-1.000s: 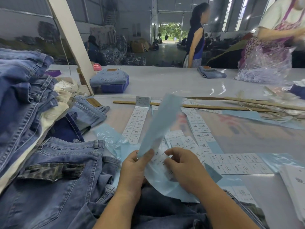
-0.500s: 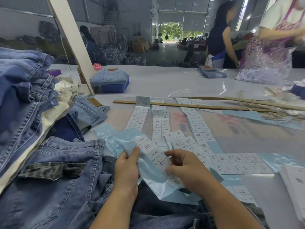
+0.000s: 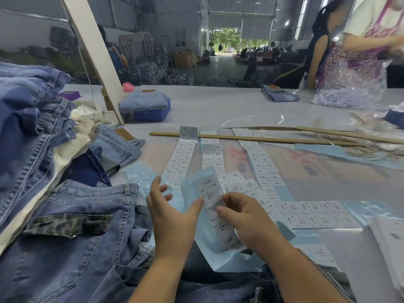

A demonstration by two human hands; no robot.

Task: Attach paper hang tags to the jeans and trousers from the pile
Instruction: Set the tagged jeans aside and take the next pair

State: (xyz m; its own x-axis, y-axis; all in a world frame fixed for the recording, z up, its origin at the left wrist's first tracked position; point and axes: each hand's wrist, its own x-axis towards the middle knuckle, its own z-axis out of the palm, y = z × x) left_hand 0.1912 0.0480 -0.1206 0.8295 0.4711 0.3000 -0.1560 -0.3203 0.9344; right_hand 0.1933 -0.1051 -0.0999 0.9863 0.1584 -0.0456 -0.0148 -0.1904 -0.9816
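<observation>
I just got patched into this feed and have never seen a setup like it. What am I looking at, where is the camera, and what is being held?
There is no machine here: a person wears one camera on the head, looking down at their own hands. The right hand pinches a strip of white labels on pale blue backing; the left hand steadies it with the thumb, fingers spread. More label strips lie on the grey table, with a wooden ruler beyond them. Jeans lie in front, beside a pile of jeans on the left.
</observation>
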